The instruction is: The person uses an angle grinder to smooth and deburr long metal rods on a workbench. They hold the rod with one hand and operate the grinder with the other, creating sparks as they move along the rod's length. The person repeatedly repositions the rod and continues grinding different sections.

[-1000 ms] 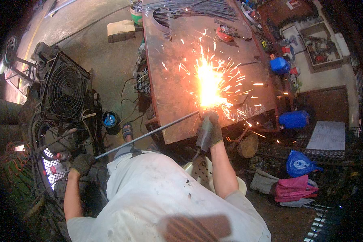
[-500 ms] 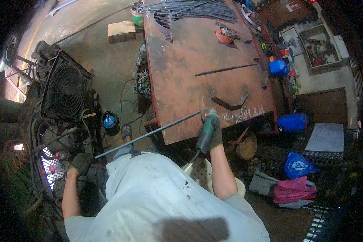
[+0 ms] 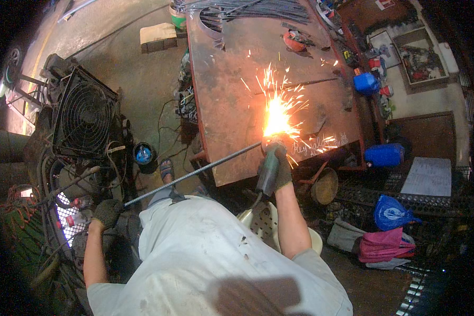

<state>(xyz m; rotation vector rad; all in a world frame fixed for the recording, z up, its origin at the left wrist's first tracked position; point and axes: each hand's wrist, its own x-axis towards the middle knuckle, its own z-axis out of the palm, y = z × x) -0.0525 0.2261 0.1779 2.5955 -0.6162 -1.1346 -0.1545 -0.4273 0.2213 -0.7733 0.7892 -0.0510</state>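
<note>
While L hand (image 3: 108, 213) gripped rod (image 3: 192, 174), lower L of frame, rod ran up-right to grinder (image 3: 268, 171) clutched by R hand (image 3: 284, 173), ctr.

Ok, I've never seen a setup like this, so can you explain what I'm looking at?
This is a person at work, seen from a fisheye camera worn on their head, looking down. The left grip, a gloved hand, holds a ribbed metal rod; the right grip, also gloved, holds a green power tool at the rod's far end. Bright sparks spray over the brown table. Farther up it lie a bundle of thin rods and a red-orange item I can't identify.
</note>
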